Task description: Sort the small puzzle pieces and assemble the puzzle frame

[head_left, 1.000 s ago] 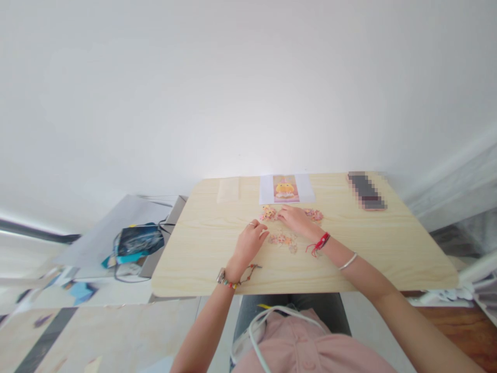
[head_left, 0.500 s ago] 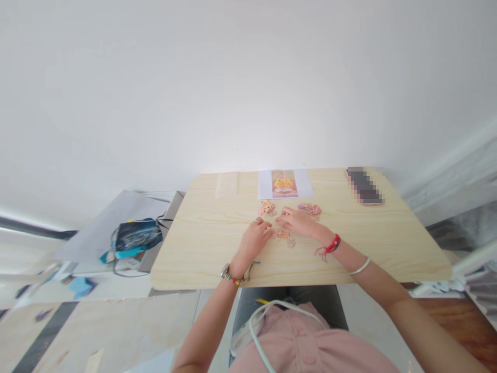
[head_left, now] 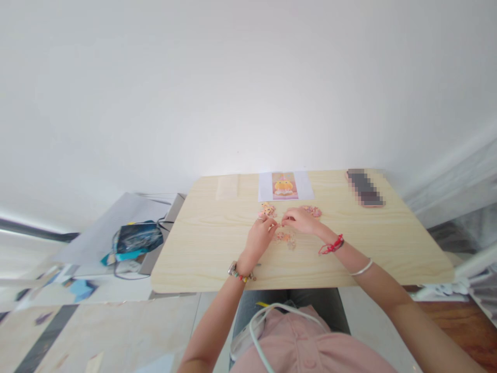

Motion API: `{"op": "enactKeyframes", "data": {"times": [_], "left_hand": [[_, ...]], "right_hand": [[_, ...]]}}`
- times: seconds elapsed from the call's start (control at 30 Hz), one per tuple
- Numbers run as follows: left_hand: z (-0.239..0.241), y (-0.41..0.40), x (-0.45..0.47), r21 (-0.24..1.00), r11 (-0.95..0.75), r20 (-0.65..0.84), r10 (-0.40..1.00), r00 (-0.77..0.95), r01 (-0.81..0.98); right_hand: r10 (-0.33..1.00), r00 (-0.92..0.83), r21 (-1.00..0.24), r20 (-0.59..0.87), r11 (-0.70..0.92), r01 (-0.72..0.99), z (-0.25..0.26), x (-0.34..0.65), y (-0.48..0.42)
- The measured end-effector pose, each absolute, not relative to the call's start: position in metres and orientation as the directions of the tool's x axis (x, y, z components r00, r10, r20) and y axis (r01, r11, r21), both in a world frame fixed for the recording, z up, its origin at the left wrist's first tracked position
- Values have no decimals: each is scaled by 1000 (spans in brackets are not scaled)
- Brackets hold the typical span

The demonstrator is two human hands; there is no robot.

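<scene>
My left hand (head_left: 259, 235) is over the middle of the table, its thumb and fingers pinched together; whatever it may hold is too small to make out. Facing it, my right hand (head_left: 301, 221) has its fingertips closed too, close to the left ones, and their contents cannot be told. Just below the hands lies a pile of small jigsaw pieces (head_left: 286, 237). A yellowish pile of pieces (head_left: 267, 209) is beyond my left fingers. Partly behind my right hand is a pinkish-purple pile of pieces (head_left: 315, 211).
A printed sheet with a yellow character picture (head_left: 284, 185) lies at the table's back edge. Left of it is a pale flat sheet (head_left: 227, 186). A phone (head_left: 365, 187) rests at the back right. Beside the light wooden table (head_left: 186, 248) sits a dark bag (head_left: 139, 237).
My left hand has moved slightly right and its fingers have drawn together. My right hand has shifted a little right, fingertips now pinched. The pile below the hands is more exposed.
</scene>
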State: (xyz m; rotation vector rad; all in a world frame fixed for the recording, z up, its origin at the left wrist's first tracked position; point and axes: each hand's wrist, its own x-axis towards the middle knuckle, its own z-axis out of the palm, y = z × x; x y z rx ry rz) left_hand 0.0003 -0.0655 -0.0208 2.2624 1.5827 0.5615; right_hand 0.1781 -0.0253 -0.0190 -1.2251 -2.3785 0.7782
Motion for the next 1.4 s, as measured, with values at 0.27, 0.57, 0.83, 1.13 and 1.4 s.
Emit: {"op": "enactKeyframes", "data": {"times": [0.27,0.57,0.83,1.13,1.4], "left_hand": [[-13,-63,8,516,-380,217,925,312,768],[-13,-50,51,330,-536,179,844,506,777],[-24,-38,89,206,-587,60,806,589,783],[-26,-39,90,162,-544,58,838,543,823],[2,-57,19,257,-323,92,946,309,911]], "right_hand": [[829,-469,-555,305,555,620,-13,190,-47],[870,-354,-462,343,484,743,-21,229,-65],[914,-267,-357,306,370,858,-34,250,-73],[904,-264,-221,336,348,911,-38,241,-73],[879,-419,-301,228,473,828,-32,224,-84]]}}
